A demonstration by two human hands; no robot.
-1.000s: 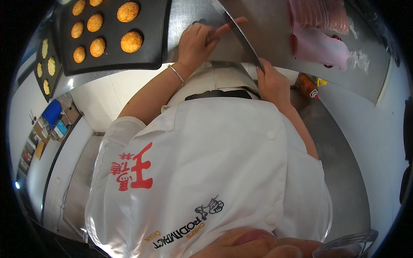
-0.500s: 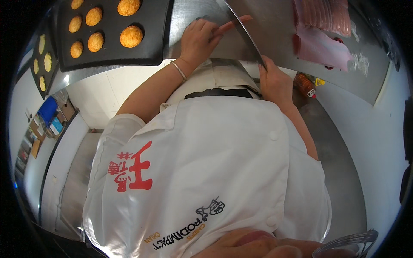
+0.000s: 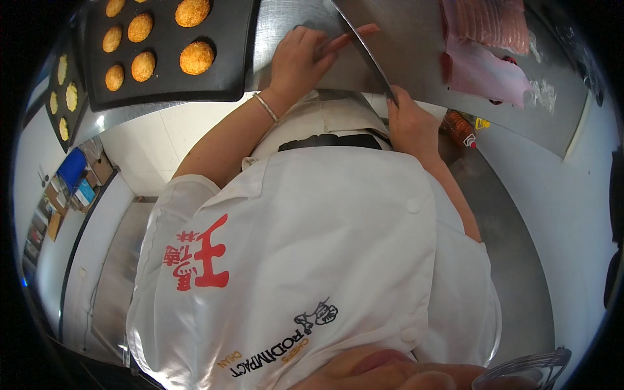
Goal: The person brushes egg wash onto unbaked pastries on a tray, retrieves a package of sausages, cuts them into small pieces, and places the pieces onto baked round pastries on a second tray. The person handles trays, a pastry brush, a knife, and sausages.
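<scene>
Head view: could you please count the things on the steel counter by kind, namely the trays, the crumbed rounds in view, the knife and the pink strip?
Black trays: 2
Golden rounds on the bigger tray: 7
Paler rounds on the left tray: 3
Knife, in the right hand: 1
Pink strip, at the left hand: 1
Total: 14

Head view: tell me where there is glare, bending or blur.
Head view: glare streaks the steel counter; fisheye bends its edge and blacks out the corners; the jacket is evenly lit; the knife and both hands, left and right, look sharp.
</scene>
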